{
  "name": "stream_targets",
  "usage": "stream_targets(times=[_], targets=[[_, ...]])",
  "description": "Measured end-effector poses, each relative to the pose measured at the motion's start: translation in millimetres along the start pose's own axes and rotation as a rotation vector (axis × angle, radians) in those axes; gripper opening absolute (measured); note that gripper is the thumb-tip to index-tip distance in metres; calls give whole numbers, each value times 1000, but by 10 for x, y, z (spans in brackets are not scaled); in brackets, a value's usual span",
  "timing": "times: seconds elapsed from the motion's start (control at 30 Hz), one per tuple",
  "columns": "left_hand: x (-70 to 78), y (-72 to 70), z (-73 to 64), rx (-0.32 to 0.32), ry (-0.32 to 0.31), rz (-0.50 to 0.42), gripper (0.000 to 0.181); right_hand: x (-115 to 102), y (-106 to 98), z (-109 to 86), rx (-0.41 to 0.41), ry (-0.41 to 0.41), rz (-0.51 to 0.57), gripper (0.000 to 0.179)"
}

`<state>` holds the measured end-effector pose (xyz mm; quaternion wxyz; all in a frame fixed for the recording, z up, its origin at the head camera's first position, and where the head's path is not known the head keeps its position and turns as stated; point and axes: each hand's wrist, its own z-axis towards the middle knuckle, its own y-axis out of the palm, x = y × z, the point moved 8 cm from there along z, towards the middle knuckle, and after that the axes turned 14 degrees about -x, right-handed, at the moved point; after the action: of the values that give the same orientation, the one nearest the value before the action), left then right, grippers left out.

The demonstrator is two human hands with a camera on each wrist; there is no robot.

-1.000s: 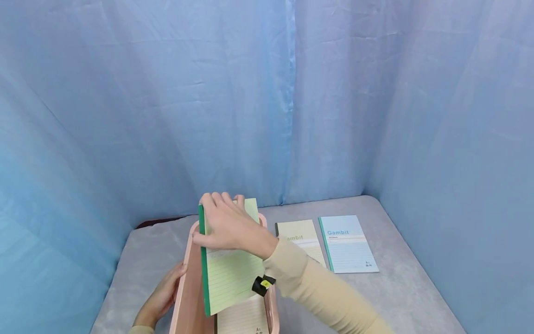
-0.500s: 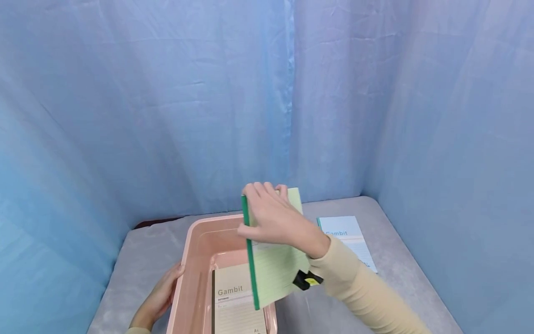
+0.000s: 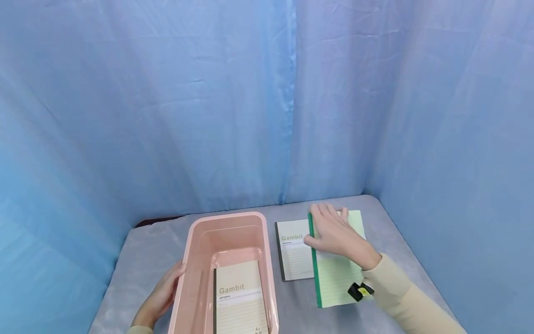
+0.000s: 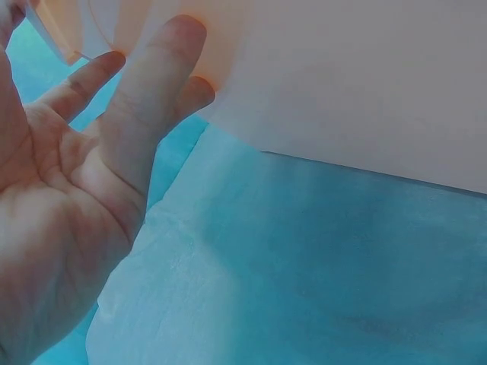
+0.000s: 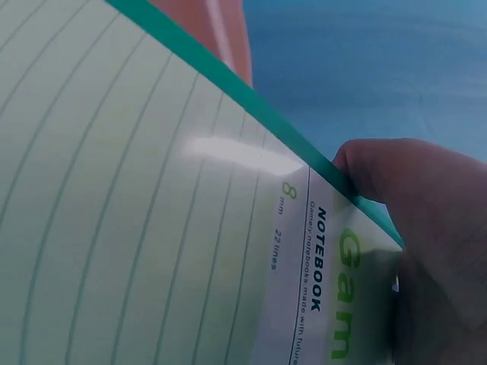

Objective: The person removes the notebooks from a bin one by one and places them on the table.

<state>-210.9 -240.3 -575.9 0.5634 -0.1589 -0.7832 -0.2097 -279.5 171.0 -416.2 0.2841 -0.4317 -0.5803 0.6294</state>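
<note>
My right hand (image 3: 333, 232) grips a pale green notebook (image 3: 338, 283) by its upper part, thumb over the green spine. The notebook is tilted over the right side of the table. Its "NOTEBOOK" lettering and ruled cover fill much of the right wrist view, where the thumb (image 5: 418, 190) lies on the spine edge. My left hand (image 3: 164, 290) touches the outer left wall of a pink plastic bin (image 3: 187, 260), fingers fairly straight, fingertips on the wall in the left wrist view. Inside the bin lies a cream Gambit notebook (image 3: 238, 301) with a dark spine.
Another cream Gambit notebook (image 3: 294, 260) lies on the grey table (image 3: 142, 250) right of the bin, partly covered in this view by the green notebook. Blue curtains (image 3: 208, 116) enclose the table's back and sides.
My right hand has carried the green notebook from over the bin to the right, past the cream notebook. It now hides the blue notebook seen earlier. My left hand stays at the bin.
</note>
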Motion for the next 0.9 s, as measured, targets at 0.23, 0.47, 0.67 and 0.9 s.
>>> stream_targets(times=[0.23, 0.47, 0.67, 0.9], targets=[[-20, -22, -18, 41, -24, 18, 73, 626, 594, -184, -56, 92, -20, 44], [-12, -38, -32, 45, -14, 18, 73, 1000, 1171, -259, -110, 97, 4, 56], [-3, -40, -32, 44, -12, 19, 74, 1123, 1571, -225, -202, 100, 18, 55], [-6, -37, -35, 43, -7, 24, 73, 1134, 1900, -218, -323, 118, 5, 61]])
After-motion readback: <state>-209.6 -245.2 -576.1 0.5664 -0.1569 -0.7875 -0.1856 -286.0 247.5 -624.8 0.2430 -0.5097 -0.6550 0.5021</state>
